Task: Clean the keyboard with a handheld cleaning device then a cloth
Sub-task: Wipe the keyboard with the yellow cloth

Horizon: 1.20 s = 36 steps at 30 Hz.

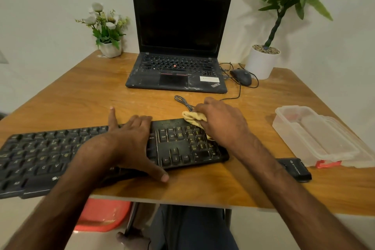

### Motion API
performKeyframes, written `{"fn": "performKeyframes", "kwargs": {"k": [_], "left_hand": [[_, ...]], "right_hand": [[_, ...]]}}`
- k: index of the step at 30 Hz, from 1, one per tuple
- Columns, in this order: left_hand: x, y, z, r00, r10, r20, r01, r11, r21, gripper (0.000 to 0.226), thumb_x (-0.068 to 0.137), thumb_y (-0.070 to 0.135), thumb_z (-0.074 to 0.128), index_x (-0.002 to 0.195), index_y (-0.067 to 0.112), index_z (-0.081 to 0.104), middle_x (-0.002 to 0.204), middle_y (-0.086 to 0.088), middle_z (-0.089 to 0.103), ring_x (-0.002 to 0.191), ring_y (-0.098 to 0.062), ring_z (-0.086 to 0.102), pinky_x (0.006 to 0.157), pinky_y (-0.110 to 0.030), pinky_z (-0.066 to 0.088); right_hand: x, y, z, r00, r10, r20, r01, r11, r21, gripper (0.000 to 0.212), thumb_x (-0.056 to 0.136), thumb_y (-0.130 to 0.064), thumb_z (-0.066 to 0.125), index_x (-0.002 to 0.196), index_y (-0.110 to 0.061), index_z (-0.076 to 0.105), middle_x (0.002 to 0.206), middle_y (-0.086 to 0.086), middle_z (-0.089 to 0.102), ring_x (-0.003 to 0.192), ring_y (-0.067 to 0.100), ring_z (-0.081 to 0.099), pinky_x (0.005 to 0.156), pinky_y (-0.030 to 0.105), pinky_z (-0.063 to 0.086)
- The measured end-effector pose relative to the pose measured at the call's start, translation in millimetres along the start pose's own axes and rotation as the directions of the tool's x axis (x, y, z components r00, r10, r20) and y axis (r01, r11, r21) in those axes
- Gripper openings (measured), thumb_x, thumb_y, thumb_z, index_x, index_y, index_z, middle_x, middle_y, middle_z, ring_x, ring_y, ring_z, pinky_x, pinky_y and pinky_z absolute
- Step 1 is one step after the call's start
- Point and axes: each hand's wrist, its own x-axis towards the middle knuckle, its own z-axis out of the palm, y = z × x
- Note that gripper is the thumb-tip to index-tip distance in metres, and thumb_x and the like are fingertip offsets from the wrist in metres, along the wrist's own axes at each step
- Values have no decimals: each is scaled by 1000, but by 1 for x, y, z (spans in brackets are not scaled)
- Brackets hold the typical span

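Both hands are on the black keyboard, which lies across the near side of the wooden table; its left end seems to reach over the table edge. The left hand lies flat and spread over the middle keys, fingers straight, holding nothing, only pressing down. The right hand has its fingers curled round a bunched yellow cloth and presses it on the number pad at the far right corner. I judge this is the cloth step. To do it well, the left hand should keep the keyboard from sliding, and the cloth should go along each row with light pressure, a folded edge entering the gaps. Right of the keyboard lie a black device, maybe the handheld cleaner, and a clear plastic box. Beyond the keyboard are a looped cable, an open ThinkPad laptop and a mouse.
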Motion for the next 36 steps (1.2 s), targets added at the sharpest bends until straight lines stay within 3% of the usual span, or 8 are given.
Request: {"fn": "performKeyframes", "kwargs": {"k": [8,13,17,20,24,28,32,36], "left_hand": [[0,-11,3,997,14,-72,-16,1000,-22,148,46,95,63,158,20,1,165,4,21,153,-16,17,107,-65,-32],[-2,-15,7,997,-4,-71,5,1000,3,152,46,98,56,160,21,-9,169,3,7,155,-15,5,105,-65,-33],[-7,-24,15,996,-36,-78,34,999,-32,158,39,101,46,159,16,-10,168,0,7,155,-17,4,107,-67,-30],[-7,-25,18,994,-29,-104,24,998,-51,157,38,102,44,159,15,-7,167,-1,8,155,-18,4,109,-67,-28],[-4,-23,17,992,-23,-128,22,1000,-10,154,41,102,46,158,15,-1,166,-2,15,154,-20,11,108,-66,-29],[-5,-25,17,993,-43,-112,42,999,-8,152,45,101,48,159,15,-5,168,-1,8,155,-20,6,108,-67,-28],[-4,-26,20,994,-33,-107,31,999,-21,154,44,101,47,159,14,-8,168,-2,4,155,-20,3,109,-68,-26],[-3,-25,20,995,-45,-92,44,999,-12,155,43,102,45,159,14,-9,169,-3,1,155,-20,0,110,-68,-24]], "right_hand": [[20,-31,10,984,-177,-28,179,961,213,25,94,-27,63,117,-36,67,99,-11,51,95,5,45,76,27,41],[38,-51,12,946,-323,23,310,923,229,23,95,-24,61,115,-33,66,104,-12,53,98,5,45,77,25,33],[30,-10,-15,969,-191,160,170,976,135,21,91,-24,66,110,-32,67,107,-14,59,98,3,50,76,24,34],[26,-11,-16,974,-182,135,180,983,21,19,89,-22,67,105,-32,68,105,-13,61,98,6,54,76,28,44],[40,-62,4,957,-286,51,268,937,222,21,92,-20,63,110,-30,66,106,-10,60,101,8,51,83,29,42],[47,-63,11,949,-313,50,296,932,210,17,93,-24,63,108,-30,64,108,-11,59,103,7,50,82,28,38],[51,-21,-12,987,-118,110,126,990,-66,22,92,-26,65,113,-24,65,107,-3,61,101,15,59,77,31,46],[40,-43,-14,936,-352,-1,345,917,201,29,94,-33,63,122,-30,65,108,-11,55,98,5,48,76,18,34]]}}
